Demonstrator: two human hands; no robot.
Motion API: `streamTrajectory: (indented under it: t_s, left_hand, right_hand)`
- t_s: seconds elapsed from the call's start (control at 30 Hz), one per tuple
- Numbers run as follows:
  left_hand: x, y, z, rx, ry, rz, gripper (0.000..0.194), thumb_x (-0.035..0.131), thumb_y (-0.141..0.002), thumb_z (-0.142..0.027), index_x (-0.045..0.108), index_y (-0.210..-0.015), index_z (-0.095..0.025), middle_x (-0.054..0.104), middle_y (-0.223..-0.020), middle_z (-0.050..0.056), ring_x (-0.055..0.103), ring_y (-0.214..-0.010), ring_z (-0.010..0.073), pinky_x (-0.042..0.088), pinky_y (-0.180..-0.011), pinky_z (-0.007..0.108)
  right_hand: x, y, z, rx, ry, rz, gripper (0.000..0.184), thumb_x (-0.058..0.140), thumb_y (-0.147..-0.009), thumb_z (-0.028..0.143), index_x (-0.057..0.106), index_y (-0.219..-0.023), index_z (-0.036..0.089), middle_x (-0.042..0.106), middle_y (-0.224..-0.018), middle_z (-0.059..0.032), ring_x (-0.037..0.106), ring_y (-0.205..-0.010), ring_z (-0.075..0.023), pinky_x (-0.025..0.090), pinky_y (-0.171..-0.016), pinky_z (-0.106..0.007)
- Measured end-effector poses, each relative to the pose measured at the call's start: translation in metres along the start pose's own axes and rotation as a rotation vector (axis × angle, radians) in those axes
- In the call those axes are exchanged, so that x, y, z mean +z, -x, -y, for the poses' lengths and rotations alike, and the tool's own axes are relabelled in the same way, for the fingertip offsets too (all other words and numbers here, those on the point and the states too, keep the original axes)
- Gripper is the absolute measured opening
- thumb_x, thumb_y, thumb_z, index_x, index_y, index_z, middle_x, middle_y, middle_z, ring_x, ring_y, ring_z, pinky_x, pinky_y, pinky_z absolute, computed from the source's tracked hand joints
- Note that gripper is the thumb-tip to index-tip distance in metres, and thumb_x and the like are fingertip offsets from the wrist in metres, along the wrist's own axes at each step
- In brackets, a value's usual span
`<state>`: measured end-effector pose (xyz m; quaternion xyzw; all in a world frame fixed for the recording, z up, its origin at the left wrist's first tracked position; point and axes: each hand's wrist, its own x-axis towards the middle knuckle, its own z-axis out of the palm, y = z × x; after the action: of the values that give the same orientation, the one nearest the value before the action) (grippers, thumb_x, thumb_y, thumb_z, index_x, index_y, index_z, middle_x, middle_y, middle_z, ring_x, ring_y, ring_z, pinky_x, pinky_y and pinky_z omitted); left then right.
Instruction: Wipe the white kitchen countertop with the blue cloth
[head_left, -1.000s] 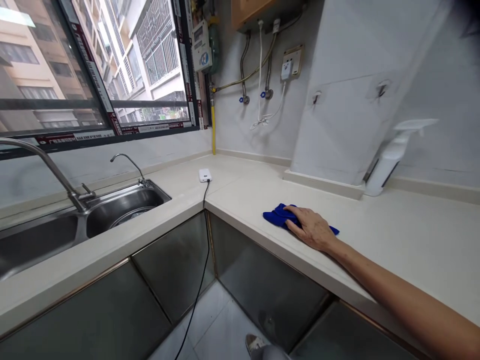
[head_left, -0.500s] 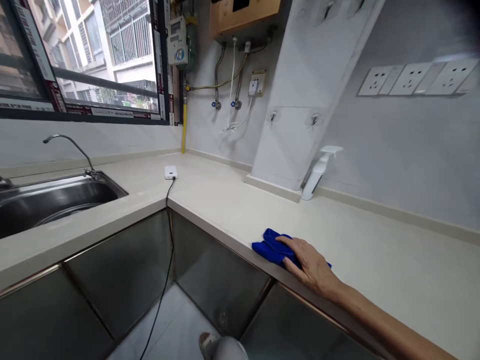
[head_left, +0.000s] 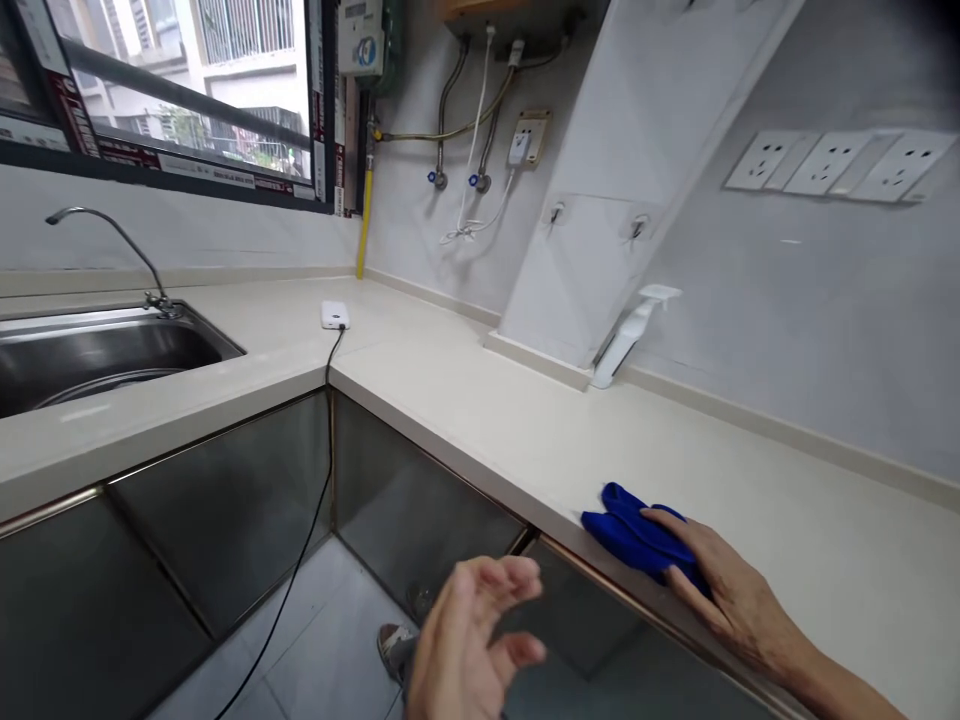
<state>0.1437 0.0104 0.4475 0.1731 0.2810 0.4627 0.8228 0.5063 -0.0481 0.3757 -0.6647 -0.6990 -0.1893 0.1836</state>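
A bunched blue cloth [head_left: 637, 530] lies at the front edge of the cream countertop [head_left: 450, 385]. Over it my right hand [head_left: 731, 580] is closed, fingers on top and thumb along the near side, pressing it against the edge. My left hand [head_left: 472, 640] hangs in the air before the cabinet doors, palm turned inward. Its fingers are curved and apart from the thumb, with nothing between them. A white spray bottle [head_left: 630, 335] leans by the pillar base, behind the cloth.
A steel sink [head_left: 202, 335] with a thin curved tap [head_left: 124, 235] is at the left. Near the corner lies a small white device [head_left: 334, 315], its black cable [head_left: 311, 530] running down to the floor. Hoses and valves [head_left: 441, 180] are on the back wall.
My right hand has slid the blue cloth rightward and nearer along the counter edge. My left hand has come into view from below. The view has tilted down slightly.
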Motion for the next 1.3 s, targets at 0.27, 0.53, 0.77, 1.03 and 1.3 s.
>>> streamTrajectory:
  t_s: [0.27,0.53,0.77,1.03,1.3]
  left_hand:
    - [-0.034,-0.026,0.003,0.049,-0.054,-0.204,0.059,0.091,-0.049,-0.055,0.076,-0.09,-0.015,0.072,-0.087,0.011,0.066,-0.084,0.0199,0.033,-0.038,0.014]
    - [-0.041,-0.027,0.005,0.11,-0.061,-0.261,0.054,0.092,-0.047,-0.051,0.076,-0.084,-0.015,0.067,-0.076,0.006,0.061,-0.072,0.0133,0.025,-0.035,0.011]
    - [-0.047,-0.026,0.008,0.125,-0.074,-0.253,0.053,0.092,-0.047,-0.054,0.074,-0.077,-0.015,0.063,-0.071,0.004,0.055,-0.065,0.0096,0.022,-0.034,0.009]
    - [-0.054,-0.027,0.013,0.091,-0.071,-0.187,0.051,0.093,-0.046,-0.053,0.071,-0.067,-0.013,0.056,-0.067,0.0,0.043,-0.054,0.0037,0.021,-0.033,0.007]
    - [-0.057,-0.034,0.018,0.063,-0.064,-0.122,0.052,0.09,-0.05,-0.056,0.063,-0.064,-0.014,0.049,-0.067,-0.003,0.033,-0.051,0.0026,0.019,-0.033,0.009]
  right_hand:
    - [-0.004,-0.01,0.007,0.019,0.033,-0.015,0.044,0.04,-0.099,0.041,0.042,-0.141,0.03,0.065,-0.124,-0.0084,0.063,-0.109,-0.0262,0.056,-0.085,-0.04]
    - [-0.006,-0.01,0.011,0.02,0.036,-0.016,0.044,0.041,-0.098,0.04,0.042,-0.141,0.029,0.064,-0.124,-0.0096,0.064,-0.108,-0.0268,0.056,-0.086,-0.041]
    - [-0.004,-0.008,0.01,0.043,0.03,-0.014,0.045,0.042,-0.097,0.041,0.043,-0.141,0.029,0.064,-0.123,-0.0089,0.064,-0.107,-0.0268,0.056,-0.086,-0.04]
    - [-0.004,-0.007,0.011,0.063,0.029,0.006,0.046,0.04,-0.098,0.042,0.041,-0.142,0.028,0.062,-0.127,-0.0109,0.061,-0.113,-0.0286,0.054,-0.091,-0.044]
    - [-0.002,-0.011,0.01,0.081,0.057,0.039,0.048,0.038,-0.097,0.043,0.041,-0.142,0.028,0.063,-0.126,-0.0096,0.061,-0.112,-0.0298,0.055,-0.087,-0.045]
